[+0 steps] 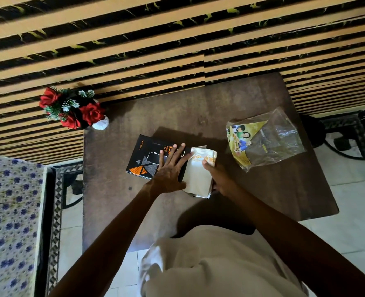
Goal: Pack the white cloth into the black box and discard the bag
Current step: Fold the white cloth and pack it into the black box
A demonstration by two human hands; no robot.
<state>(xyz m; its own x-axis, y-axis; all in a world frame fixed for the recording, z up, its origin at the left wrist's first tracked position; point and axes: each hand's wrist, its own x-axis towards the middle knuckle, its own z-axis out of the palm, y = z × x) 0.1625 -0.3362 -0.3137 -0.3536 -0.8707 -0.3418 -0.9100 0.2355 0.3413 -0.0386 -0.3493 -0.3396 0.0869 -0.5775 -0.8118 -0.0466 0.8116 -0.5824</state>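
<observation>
A black box [145, 155] with orange and grey triangles lies flat on the brown table [198, 108]. My left hand [170, 168] presses on the box's right part with straight, spread fingers. The folded white cloth [198, 172] with a yellow print sits at the box's right end; I cannot tell how far it is inside. My right hand [215, 179] grips the cloth's right edge, thumb on top. The clear plastic bag [269, 138] with a yellow printed card inside lies apart on the table to the right.
A white vase of red artificial roses [74, 108] stands at the table's back left corner. A striped black-and-tan wall rises behind. A floral-patterned cover [8, 221] is at the left. A dark stool base [318, 133] stands right of the table on tiled floor.
</observation>
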